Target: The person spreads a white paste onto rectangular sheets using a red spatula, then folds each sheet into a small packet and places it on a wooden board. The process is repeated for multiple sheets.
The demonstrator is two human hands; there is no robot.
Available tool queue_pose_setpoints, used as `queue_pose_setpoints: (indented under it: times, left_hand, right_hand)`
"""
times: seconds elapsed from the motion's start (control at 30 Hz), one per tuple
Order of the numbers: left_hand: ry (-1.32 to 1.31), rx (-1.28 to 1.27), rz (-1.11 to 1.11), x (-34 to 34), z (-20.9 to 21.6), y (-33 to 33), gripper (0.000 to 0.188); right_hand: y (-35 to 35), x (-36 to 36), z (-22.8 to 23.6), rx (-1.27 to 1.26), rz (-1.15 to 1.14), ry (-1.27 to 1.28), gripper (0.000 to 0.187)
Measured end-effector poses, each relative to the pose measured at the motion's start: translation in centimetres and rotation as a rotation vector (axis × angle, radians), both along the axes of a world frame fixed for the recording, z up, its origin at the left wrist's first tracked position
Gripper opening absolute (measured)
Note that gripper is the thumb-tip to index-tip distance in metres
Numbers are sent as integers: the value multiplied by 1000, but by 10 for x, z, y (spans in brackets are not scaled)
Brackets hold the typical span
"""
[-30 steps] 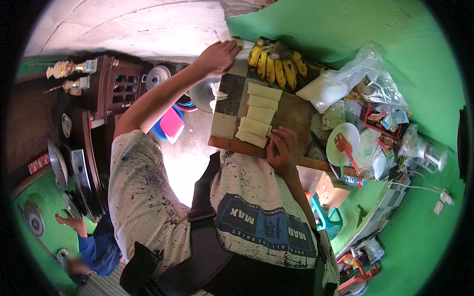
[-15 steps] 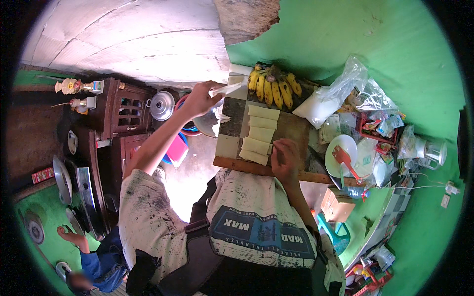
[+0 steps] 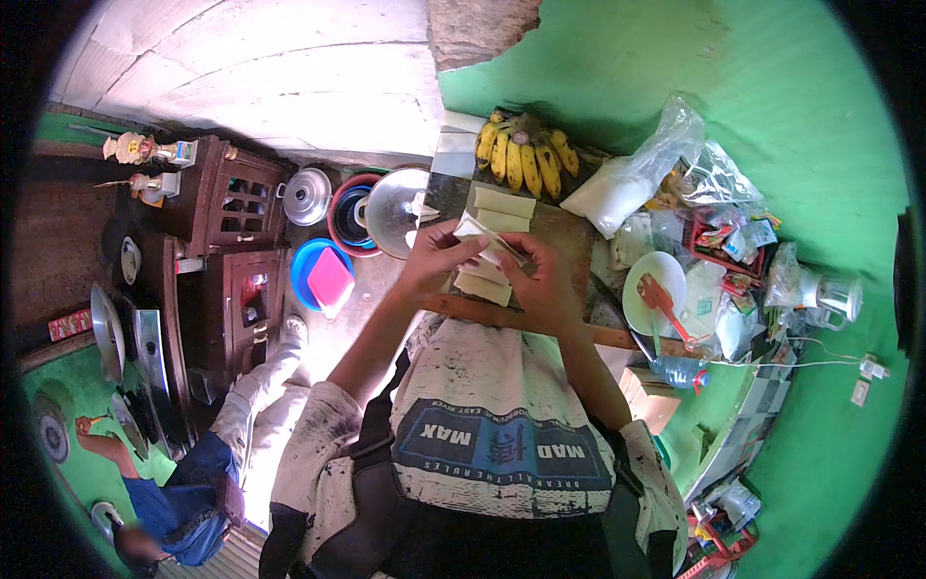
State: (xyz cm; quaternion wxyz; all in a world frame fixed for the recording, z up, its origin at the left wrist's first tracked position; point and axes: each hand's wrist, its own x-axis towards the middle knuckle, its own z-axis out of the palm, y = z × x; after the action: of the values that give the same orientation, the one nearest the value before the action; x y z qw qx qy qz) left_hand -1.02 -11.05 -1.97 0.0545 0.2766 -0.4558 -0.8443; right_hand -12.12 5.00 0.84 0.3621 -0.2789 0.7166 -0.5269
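Observation:
Over the near part of the counter, my left hand (image 3: 434,259) and my right hand (image 3: 540,280) meet with fingers closed on a small stack of thin white sheets (image 3: 470,228), perhaps wrappers. Both thumbs lie on the near side of the stack. Beneath and beyond my hands, several pale flat strips (image 3: 504,202) lie in a row on the wooden board (image 3: 569,232); my hands hide the middle ones. A bunch of ripe bananas (image 3: 526,162) rests just past the row, against the wall.
To the right are a plastic bag of white powder (image 3: 600,198) and a white plate (image 3: 637,314) bearing an orange spatula (image 3: 658,294). Left of the counter stand a large metal pot (image 3: 391,217) and a blue basin (image 3: 307,275). Another person (image 3: 193,511) is at lower left.
My left hand has come back from the counter's left edge with the white sheets. My right hand has risen from beside the strips and now grips the sheets too.

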Motion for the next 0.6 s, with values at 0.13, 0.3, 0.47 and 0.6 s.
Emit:
queue_pose_setpoints:
  times: [0.13, 0.3, 0.47, 0.6]
  left_hand:
    - [-48, 38, 153, -9, -7, 50, 38]
    - [-145, 138, 254, -17, -8, 81, 43]
    - [-177, 157, 203, -36, -1, 102, 36]
    - [-94, 275, 178, -55, 12, 123, 26]
  right_hand:
    - [16, 9, -23, -7, -155, -30, 23]
    - [43, 6, -36, -38, -284, -215, 19]
    - [74, -13, -35, 8, -345, -150, 18]
    - [95, -29, -13, -101, -451, -254, 16]
